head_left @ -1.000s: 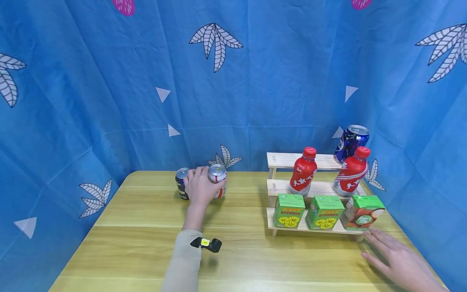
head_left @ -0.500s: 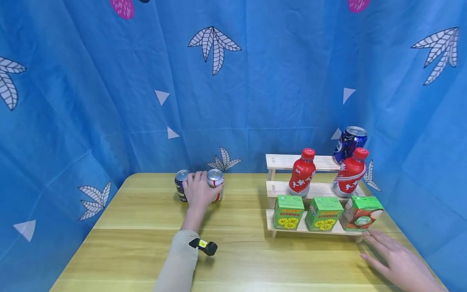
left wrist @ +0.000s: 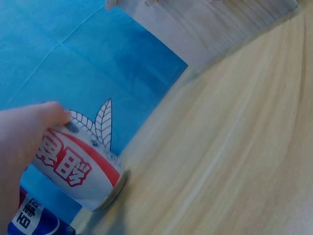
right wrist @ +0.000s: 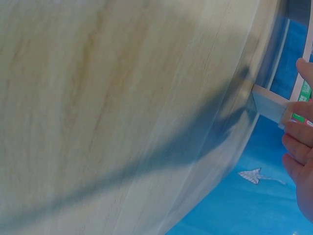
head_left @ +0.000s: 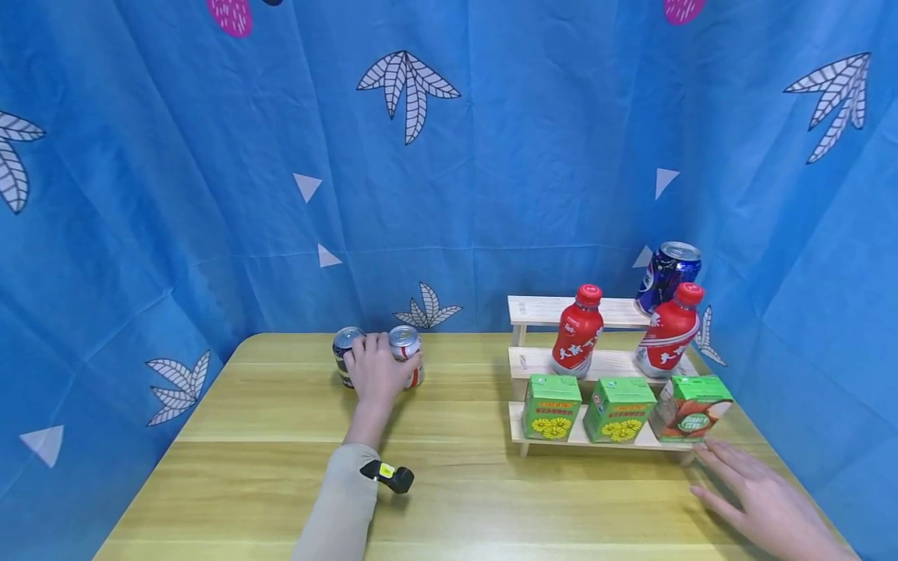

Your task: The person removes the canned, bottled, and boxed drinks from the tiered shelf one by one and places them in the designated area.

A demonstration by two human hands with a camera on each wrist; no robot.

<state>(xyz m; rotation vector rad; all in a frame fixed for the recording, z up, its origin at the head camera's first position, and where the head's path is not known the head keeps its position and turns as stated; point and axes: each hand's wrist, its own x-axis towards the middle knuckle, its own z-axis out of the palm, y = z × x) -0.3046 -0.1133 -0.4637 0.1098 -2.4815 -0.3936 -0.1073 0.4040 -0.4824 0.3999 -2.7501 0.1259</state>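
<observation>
In the head view my left hand (head_left: 379,370) is over the back left of the table, its fingers round a white-and-red drink can (head_left: 404,336). The thumb lies along the upper side of that can (left wrist: 80,169) in the left wrist view, and the can's base is right at the tabletop. Just left of the hand stands a dark blue soda can (head_left: 341,354), partly covered by the fingers. My right hand (head_left: 758,499) has its fingers extended and the fingertips at the front right corner of a three-step wooden rack (head_left: 536,310); it grips nothing.
The rack's lowest step bears green drink cartons (head_left: 552,409). On its middle step stand two red bottles (head_left: 578,335), and a blue soda can (head_left: 669,273) is at the top right. Behind the wooden table (head_left: 449,506) hangs a blue patterned curtain (head_left: 421,202).
My left hand has slid the white-and-red can a little left, narrowing the gap to the dark blue can. My right hand stays by the rack corner. The head view has shifted slightly.
</observation>
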